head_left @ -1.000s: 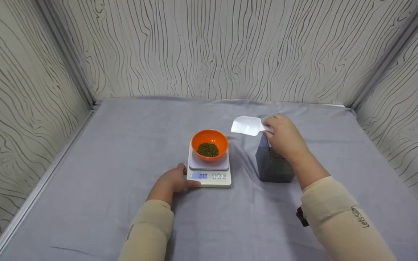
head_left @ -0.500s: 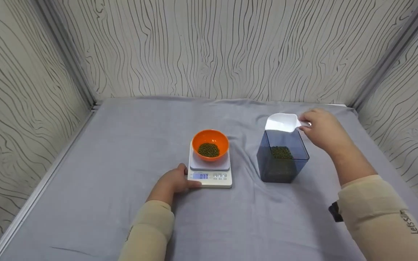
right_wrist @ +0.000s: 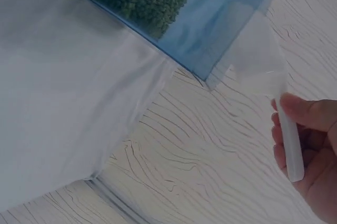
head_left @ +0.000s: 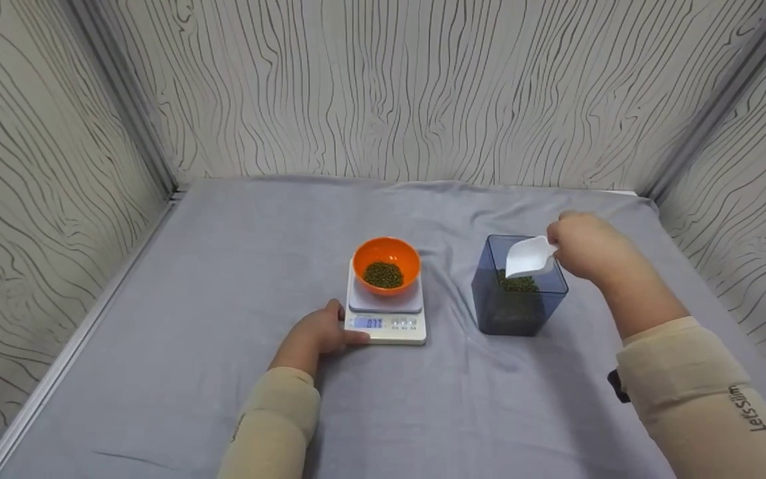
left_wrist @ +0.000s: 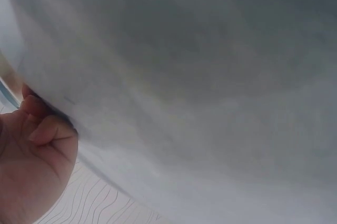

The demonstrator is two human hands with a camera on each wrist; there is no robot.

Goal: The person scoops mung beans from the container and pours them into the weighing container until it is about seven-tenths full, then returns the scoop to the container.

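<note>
In the head view, my right hand (head_left: 586, 246) grips a white scoop (head_left: 528, 258) by its handle. The scoop's blade tilts down over the mouth of a clear bluish bin (head_left: 512, 313), where small green grains, like mung beans (head_left: 519, 282), lie inside. The right wrist view shows the thumb on the handle (right_wrist: 290, 145) and fingers curled behind it. My left hand (head_left: 316, 330) holds the near left corner of a white kitchen scale (head_left: 409, 334), thumb along its front edge. An orange bowl (head_left: 401, 255) with a small heap of the same beans (head_left: 383, 275) stands on the scale.
Grey cloth (head_left: 237, 266) covers the table, wrinkled between scale and bin. Wood-patterned panels (head_left: 383, 93) rise at the back and both sides. The scale's display (head_left: 368, 323) is lit with digits that look like 077.
My right hand has moved right with the scoop, from left of the bin to its right side. The scoop has turned from level to tilted down into the bin's mouth. My left hand stays put.
</note>
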